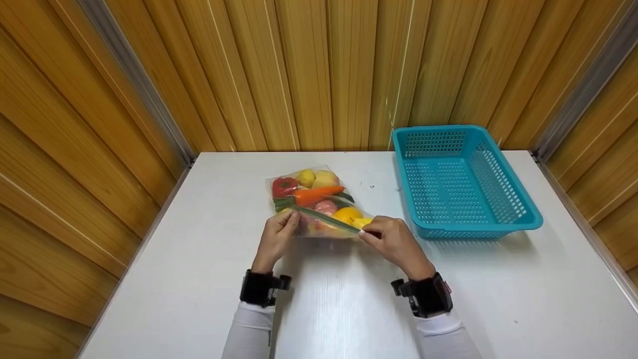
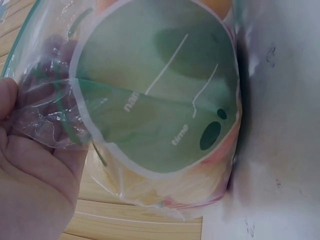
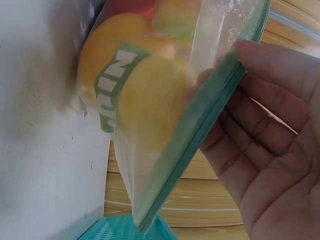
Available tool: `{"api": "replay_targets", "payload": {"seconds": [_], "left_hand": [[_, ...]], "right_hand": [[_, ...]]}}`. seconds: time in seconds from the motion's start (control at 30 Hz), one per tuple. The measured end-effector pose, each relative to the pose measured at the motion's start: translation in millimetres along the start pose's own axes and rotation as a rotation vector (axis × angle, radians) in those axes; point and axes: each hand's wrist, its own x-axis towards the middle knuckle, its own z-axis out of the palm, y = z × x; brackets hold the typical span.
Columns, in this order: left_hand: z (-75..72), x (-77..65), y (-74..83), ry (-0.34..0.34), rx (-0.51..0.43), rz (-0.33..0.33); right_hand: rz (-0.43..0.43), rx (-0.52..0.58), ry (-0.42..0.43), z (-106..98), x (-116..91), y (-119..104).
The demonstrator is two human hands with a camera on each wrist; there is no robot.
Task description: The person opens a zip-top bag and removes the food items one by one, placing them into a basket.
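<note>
Beyond pale sleeves (image 1: 247, 329), pinching the zip bag (image 1: 319, 198) mid-frame by its green seal (image 1: 324, 217) with fingers of left hand (image 1: 275, 236) and right hand (image 1: 395, 244); probably limp, slippery, bottom-heavy; best held along that seal.

Clear, filled, green-zipped bag (image 1: 319, 203)

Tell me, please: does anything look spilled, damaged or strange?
Nothing looks spilled or damaged; the fruit and vegetables are inside the clear bag, held by the left hand and right hand. Only small dark marks on the white table look odd, standing out against its pale surface; I cannot tell what they are.
</note>
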Motion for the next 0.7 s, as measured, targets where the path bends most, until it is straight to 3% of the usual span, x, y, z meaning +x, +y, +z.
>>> {"api": "replay_targets", "payload": {"seconds": [0.43, 0.7], "left_hand": [[-2.3, 0.2, -0.6, 0.002, -0.05, 0.024], [-3.4, -0.3, 1.5, 0.022, -0.01, -0.009]], "right_hand": [[0.046, -0.004, 0.007, -5.6, -0.4, 1.4], [0.003, -0.023, 0.038, -6.1, -1.4, 4.1]]}}
